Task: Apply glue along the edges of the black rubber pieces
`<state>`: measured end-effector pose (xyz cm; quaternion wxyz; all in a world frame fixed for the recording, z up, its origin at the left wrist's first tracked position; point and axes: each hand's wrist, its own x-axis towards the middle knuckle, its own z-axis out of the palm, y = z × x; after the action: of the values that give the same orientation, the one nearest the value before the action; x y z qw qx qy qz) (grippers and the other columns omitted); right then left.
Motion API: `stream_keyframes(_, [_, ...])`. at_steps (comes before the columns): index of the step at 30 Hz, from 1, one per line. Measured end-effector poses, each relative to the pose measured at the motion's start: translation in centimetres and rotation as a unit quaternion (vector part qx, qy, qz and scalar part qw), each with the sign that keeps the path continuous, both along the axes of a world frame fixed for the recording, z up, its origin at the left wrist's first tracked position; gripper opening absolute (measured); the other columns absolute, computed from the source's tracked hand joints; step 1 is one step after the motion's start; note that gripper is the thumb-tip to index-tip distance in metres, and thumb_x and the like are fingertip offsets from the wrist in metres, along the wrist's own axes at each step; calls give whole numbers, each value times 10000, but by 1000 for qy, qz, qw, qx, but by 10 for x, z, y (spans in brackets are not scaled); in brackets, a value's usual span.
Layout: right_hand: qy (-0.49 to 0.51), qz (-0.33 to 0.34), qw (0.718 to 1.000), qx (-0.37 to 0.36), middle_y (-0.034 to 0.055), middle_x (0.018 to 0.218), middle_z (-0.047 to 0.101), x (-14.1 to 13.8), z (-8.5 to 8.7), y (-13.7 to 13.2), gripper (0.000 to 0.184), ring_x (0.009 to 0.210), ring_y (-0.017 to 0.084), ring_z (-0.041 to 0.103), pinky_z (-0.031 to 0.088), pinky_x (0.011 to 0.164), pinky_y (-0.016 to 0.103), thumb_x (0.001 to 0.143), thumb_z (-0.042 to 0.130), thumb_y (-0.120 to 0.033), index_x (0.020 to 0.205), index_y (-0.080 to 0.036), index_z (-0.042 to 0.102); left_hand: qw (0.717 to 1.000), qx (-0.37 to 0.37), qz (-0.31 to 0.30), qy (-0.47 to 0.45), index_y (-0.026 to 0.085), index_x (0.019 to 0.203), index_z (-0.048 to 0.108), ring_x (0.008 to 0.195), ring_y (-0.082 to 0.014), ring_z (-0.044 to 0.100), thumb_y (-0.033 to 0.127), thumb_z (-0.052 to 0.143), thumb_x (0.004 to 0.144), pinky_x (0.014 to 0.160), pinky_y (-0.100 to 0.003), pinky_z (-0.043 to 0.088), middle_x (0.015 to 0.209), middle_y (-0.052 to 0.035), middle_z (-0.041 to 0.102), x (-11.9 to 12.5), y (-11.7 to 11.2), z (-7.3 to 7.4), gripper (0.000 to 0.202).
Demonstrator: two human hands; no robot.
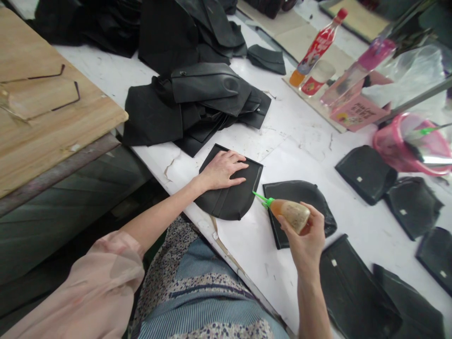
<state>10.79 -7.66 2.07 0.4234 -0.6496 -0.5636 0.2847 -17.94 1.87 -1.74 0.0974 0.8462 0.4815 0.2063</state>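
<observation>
My left hand lies flat with its fingers spread on a black leather-like piece that has one straight edge and a rounded end. In my right hand is a squeeze bottle of amber glue-like liquid, tilted to the left. Its thin green nozzle points at the right edge of the piece under my left hand; whether it touches cannot be made out. Just below the bottle lies a second black piece, partly covered by the bottle and my right hand.
A heap of black pieces lies beyond my left hand. More black panels with small white squares spread to the right. Farther back stand a red-labelled bottle, a pink box and a pink basket. A wooden board juts in at left.
</observation>
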Motion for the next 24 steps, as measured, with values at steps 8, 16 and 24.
stream_keyframes(8, [-4,-6,1000,-4,87,1140,625,0,0,-16,683,970,260,630,578,783,415,660,863,-421,1246,-221,576,1000,-1,-3,-4,229,1270,633,1285,-270,486,454,605,944,1017,-440,356,1362,-75,598,0,0,1,397])
stream_keyframes(16, [-23,-10,999,22,79,1125,621,-4,7,-30,600,920,226,640,554,743,343,677,859,-372,1195,-201,609,1000,-1,-4,-4,222,1270,636,1273,-279,492,454,610,938,1017,-449,354,1364,-82,598,0,0,1,406])
stream_keyframes(24, [-13,-18,1000,-4,85,1147,613,-3,4,-43,634,959,245,638,541,772,359,663,868,-368,1214,-208,597,1000,-1,-4,-3,222,1267,638,1268,-278,497,456,605,939,1010,-445,359,1361,-83,600,1,-1,1,405])
